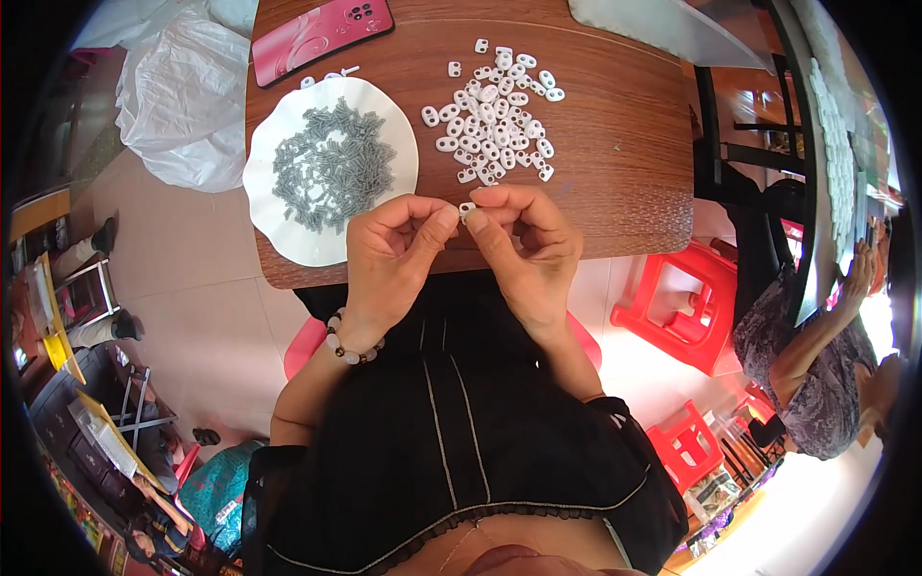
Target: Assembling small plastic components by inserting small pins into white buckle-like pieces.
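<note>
Both of my hands meet above the near edge of the brown wooden table. My right hand (530, 254) pinches a small white plastic piece with holes (467, 208) between thumb and forefinger. Thumb and forefinger of my left hand (396, 252) are pressed together just beside that piece; whatever they hold is hidden or too small to make out. Left of my hands stands a white wavy-rimmed plate (264, 187) with a heap of tiny grey spring-like pieces (336, 158). Beyond my right hand lies a loose pile of white two-hole plastic pieces (490, 115).
A pink phone (322, 38) lies at the table's far left, with a few white bits near the plate. White plastic bags (182, 96) lie beyond the left edge. A red stool (682, 302) stands at the right, and another person (816, 374) sits there.
</note>
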